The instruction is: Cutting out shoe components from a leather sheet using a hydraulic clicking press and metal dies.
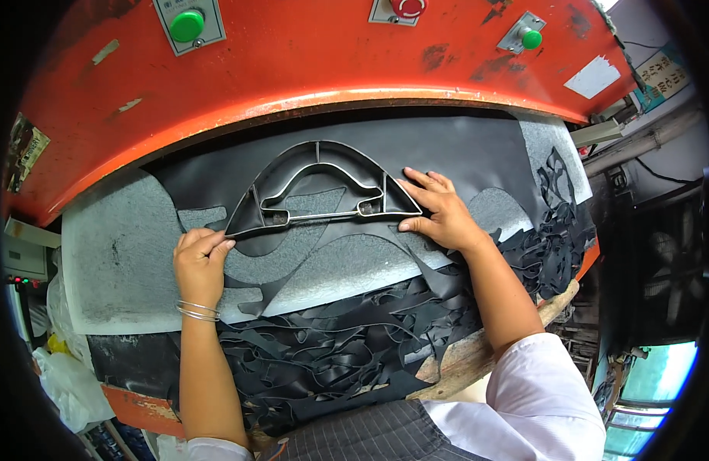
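Note:
A curved metal cutting die [317, 146], arch-shaped with a straight bar across its near side, lies on a sheet of black leather [462, 146]. My left hand [200, 265] pinches its left corner, thumb and fingers closed together. My right hand [439, 207] is at its right corner, thumb below and fingers spread along the outer edge. Around and inside the die, cut-out gaps in the leather show the grey cutting board [124, 246]. A strip of cut leather [431, 273] trails toward me below the die.
A red-orange machine beam [293, 61] spans the far side, with green buttons [187, 26] and a red button [409, 6]. Black leather scraps [331, 353] heap along the near edge and the right side [558, 223]. Clear plastic bags [70, 388] hang at left.

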`<action>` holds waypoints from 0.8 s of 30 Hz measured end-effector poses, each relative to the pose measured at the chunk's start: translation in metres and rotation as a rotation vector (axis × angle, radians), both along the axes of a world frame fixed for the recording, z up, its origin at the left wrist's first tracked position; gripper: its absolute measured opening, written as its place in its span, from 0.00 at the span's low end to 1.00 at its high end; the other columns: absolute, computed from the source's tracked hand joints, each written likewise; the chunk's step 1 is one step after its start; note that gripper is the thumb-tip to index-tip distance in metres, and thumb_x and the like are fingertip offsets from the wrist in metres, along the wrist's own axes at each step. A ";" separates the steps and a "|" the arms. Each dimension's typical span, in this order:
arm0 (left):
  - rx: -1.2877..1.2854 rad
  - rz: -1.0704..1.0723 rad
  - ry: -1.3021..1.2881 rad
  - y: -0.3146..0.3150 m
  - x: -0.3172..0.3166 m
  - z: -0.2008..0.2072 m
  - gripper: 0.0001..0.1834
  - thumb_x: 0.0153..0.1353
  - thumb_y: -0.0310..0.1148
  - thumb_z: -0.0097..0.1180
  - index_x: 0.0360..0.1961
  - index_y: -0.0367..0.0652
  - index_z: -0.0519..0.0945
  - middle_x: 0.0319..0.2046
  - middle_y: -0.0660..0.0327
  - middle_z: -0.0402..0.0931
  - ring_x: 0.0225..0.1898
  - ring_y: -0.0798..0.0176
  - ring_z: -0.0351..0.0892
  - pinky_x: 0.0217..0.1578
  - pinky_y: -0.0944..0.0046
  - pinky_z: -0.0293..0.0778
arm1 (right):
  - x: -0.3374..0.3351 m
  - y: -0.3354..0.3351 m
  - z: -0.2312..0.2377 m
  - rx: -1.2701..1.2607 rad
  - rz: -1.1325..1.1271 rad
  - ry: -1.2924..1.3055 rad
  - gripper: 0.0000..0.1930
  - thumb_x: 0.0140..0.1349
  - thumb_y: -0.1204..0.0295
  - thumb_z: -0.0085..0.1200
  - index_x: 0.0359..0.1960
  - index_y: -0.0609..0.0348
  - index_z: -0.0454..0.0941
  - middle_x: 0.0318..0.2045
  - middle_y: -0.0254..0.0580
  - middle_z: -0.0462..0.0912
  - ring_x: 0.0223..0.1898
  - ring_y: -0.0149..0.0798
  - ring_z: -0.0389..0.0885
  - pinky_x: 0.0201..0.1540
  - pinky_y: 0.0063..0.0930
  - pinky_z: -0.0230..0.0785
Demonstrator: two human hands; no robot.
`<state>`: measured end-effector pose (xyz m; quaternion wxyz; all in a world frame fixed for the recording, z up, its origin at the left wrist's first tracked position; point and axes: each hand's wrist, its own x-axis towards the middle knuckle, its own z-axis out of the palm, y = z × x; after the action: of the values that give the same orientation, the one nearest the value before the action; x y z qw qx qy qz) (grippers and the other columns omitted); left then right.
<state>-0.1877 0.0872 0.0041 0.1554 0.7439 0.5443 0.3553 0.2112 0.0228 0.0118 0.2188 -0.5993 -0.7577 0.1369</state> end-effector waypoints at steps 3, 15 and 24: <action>-0.016 0.013 -0.002 0.000 0.002 0.001 0.08 0.47 0.27 0.67 0.31 0.38 0.86 0.28 0.60 0.79 0.34 0.58 0.75 0.40 0.60 0.69 | 0.003 0.000 -0.004 0.052 0.020 -0.035 0.38 0.47 0.50 0.66 0.61 0.49 0.73 0.63 0.49 0.70 0.63 0.56 0.65 0.67 0.48 0.51; 0.002 -0.008 0.064 -0.004 0.002 0.008 0.08 0.48 0.24 0.66 0.31 0.34 0.84 0.29 0.58 0.79 0.34 0.60 0.76 0.38 0.64 0.71 | -0.001 -0.003 0.000 0.237 0.101 -0.056 0.32 0.47 0.59 0.68 0.56 0.57 0.76 0.54 0.49 0.78 0.55 0.45 0.76 0.63 0.43 0.59; 0.056 0.041 0.037 -0.012 0.008 0.005 0.08 0.48 0.30 0.67 0.29 0.38 0.86 0.30 0.59 0.81 0.35 0.56 0.77 0.40 0.60 0.71 | 0.001 -0.013 0.000 0.234 0.051 -0.114 0.31 0.51 0.57 0.65 0.57 0.56 0.75 0.55 0.49 0.77 0.56 0.49 0.74 0.63 0.43 0.60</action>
<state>-0.1801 0.0754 0.0095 0.1172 0.7429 0.5522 0.3598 0.2126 0.0094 0.0116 0.2402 -0.5570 -0.7948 0.0186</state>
